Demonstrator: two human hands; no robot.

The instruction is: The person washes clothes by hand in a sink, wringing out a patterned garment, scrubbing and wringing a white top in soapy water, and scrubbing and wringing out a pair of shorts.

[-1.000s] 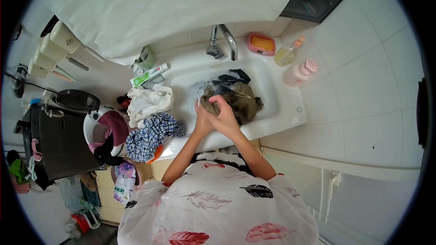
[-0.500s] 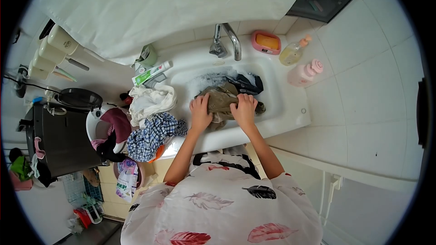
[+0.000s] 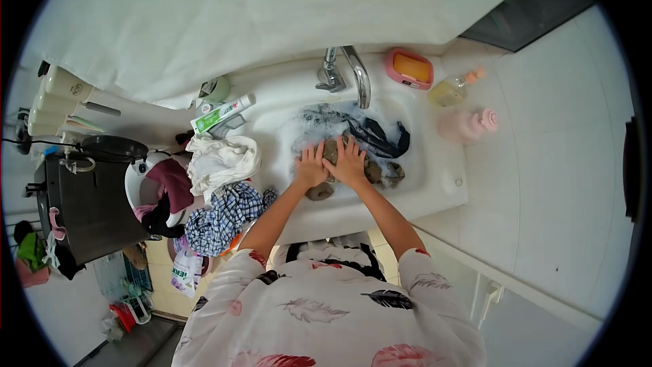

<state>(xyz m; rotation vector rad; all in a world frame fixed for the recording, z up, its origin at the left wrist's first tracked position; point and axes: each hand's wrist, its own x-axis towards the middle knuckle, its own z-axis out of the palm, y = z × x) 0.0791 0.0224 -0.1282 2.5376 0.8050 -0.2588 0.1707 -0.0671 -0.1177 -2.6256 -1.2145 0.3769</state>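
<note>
At the left of the frame, a white bucket (image 3: 139, 190) with maroon cloth (image 3: 173, 187) over its rim stands beside a dark appliance (image 3: 92, 211). Below the bucket is a printed bag (image 3: 184, 272). To the right, a white cloth (image 3: 224, 163) lies crumpled on the left end of the white sink (image 3: 438, 187), with a blue checked cloth (image 3: 224, 221) just below it. A toothpaste tube (image 3: 223, 114) above them slants from lower left to its cap at upper right.

At the centre, the brown cloth (image 3: 319, 192) lies bunched and partly hidden in the sudsy basin. Its visible folds stretch mainly left to right, from below the left hand (image 3: 311, 167) to the right of the right hand (image 3: 348, 162); no end shows clearly enough to tell which way it points. Both hands press on it, palms down, fingers slightly spread and pointing towards the top of the frame, close beside each other.

Above and right of them, a dark cloth (image 3: 380, 143) slants down to the right, its end curling upward. The faucet (image 3: 360, 78) arches over the basin's back edge. Farther right are orange soap (image 3: 411, 66) in a pink dish (image 3: 409, 81), a yellowish pump bottle (image 3: 448, 92) and a pink bottle (image 3: 468, 124).
</note>
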